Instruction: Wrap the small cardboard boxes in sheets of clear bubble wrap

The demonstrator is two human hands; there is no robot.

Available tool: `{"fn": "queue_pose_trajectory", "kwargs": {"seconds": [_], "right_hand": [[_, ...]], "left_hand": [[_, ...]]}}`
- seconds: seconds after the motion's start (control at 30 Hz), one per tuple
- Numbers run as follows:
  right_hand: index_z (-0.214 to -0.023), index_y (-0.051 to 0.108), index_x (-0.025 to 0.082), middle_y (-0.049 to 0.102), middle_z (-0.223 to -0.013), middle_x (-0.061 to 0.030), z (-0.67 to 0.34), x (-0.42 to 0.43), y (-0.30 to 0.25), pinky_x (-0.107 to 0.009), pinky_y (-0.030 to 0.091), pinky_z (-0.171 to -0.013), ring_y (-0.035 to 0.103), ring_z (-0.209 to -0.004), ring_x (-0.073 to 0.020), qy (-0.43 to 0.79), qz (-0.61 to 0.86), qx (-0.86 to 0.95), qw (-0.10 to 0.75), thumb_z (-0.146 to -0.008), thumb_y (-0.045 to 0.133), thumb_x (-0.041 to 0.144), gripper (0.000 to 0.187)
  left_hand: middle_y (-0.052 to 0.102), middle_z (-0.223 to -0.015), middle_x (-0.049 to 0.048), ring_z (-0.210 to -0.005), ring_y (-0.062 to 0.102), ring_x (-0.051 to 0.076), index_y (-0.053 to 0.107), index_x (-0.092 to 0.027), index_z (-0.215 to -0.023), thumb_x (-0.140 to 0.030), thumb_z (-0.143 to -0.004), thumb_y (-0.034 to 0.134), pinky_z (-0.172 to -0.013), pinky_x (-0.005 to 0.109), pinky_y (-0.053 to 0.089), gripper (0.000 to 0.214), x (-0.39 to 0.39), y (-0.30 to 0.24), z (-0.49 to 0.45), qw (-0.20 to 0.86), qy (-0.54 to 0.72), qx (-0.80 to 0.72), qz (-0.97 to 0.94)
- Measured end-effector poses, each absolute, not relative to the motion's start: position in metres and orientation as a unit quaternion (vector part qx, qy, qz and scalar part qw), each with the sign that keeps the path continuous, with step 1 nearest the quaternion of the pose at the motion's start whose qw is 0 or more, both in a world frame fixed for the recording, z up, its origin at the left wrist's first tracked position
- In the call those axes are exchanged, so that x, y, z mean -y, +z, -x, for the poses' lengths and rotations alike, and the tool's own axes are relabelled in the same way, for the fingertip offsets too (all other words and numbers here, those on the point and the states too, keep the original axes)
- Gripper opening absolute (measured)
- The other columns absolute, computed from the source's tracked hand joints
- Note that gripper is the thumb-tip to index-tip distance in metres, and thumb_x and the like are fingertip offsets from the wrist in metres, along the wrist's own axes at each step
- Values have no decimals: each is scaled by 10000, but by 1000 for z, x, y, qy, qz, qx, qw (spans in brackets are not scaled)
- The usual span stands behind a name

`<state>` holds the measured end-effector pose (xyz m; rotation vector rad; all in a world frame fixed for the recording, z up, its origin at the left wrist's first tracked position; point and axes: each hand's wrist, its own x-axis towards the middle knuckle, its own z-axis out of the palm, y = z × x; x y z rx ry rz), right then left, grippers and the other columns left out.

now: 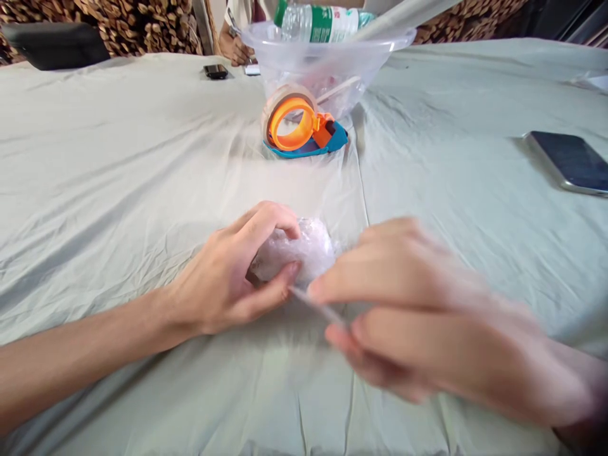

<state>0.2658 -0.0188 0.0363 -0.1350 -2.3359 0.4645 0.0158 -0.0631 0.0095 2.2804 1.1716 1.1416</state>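
A crumpled, shiny bundle of clear plastic wrap (311,250) rests on the cloth near the middle; what lies inside it, if anything, I cannot make out. My left hand (237,272) is curled around its left side, with fingers over the top and the thumb along the near edge. On the right, my right hand (408,310) is smeared by motion but closed. Its thumb and fingers pinch a thin translucent strip (316,307), which stretches from beside my left thumb at the bundle's near edge.
Beyond the bundle stands a blue and orange tape dispenser (294,123) with a tape roll. Behind it, a clear plastic basin (380,60) holds a green-labelled bottle (327,24). Phones (572,161) lie right and far left, near a black case (54,45). Another person's hand (236,50) holds a pen.
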Motion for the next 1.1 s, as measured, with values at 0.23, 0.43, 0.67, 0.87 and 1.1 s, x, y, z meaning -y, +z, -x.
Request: {"fn": "queue_pose_trajectory", "kwargs": {"seconds": [0.23,0.43,0.67,0.87,1.1], "right_hand": [[-928,553,228,758,-857,-8,-246,19,24,-343,625,-741,771,-780,-155,221,17,880,420,-912,576,-24,254],[-1011,599,244,718,-902,34,-244,8,29,-323,594,-768,717,-797,-132,210,91,872,433,-1066,695,70,205],[-1156,715,298,769,-1105,56,-244,0,28,-248,669,-828,785,-870,-119,310,118,827,455,-1016,823,119,251],[-1155,739,230,861,-882,44,-246,9,39,-263,675,-792,849,-817,-148,465,127,752,449,-1022,789,32,243],[-988,741,242,824,-917,2,-251,9,40,-383,704,-898,852,-979,-232,459,140,751,453,-1051,766,88,168]], "left_hand": [[738,-1321,101,-1216,781,303,520,-289,-1367,-376,-1034,769,-834,407,677,425,60,2,-15,163,409,-395,-806],[775,-1190,28,-875,797,217,475,-315,-1404,-355,-1065,760,-874,462,675,445,61,3,-19,171,400,-397,-808],[795,-1238,35,-982,829,246,471,-329,-1384,-378,-1065,769,-755,397,643,439,63,3,-20,170,392,-413,-804],[779,-1093,33,-1031,826,284,494,-324,-1407,-359,-1037,777,-724,400,655,468,64,4,-18,152,388,-434,-799],[756,-1098,12,-690,721,171,508,-338,-1390,-372,-1032,784,-504,327,559,453,64,4,-18,168,383,-440,-794]]}}
